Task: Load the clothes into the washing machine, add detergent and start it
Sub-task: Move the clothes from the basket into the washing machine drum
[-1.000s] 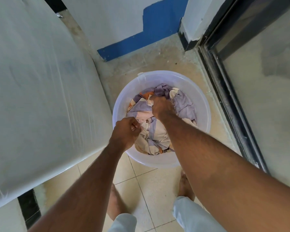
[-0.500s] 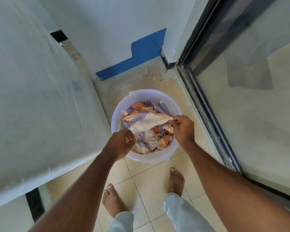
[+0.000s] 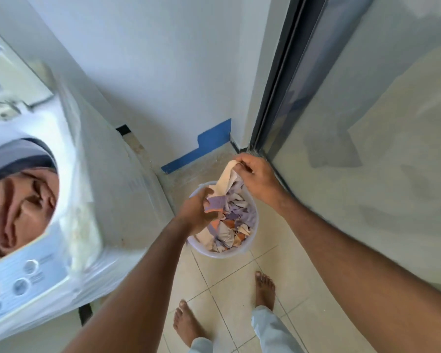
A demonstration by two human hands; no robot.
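Beige floor tiles carry a translucent plastic tub of clothes near the wall corner, between the plastic-wrapped washing machine and a sliding glass door. Both hands pinch one cream, purple and orange garment lifted above the tub: the right hand grips its top end, the left hand its lower part. Bare feet stand on the tiles.
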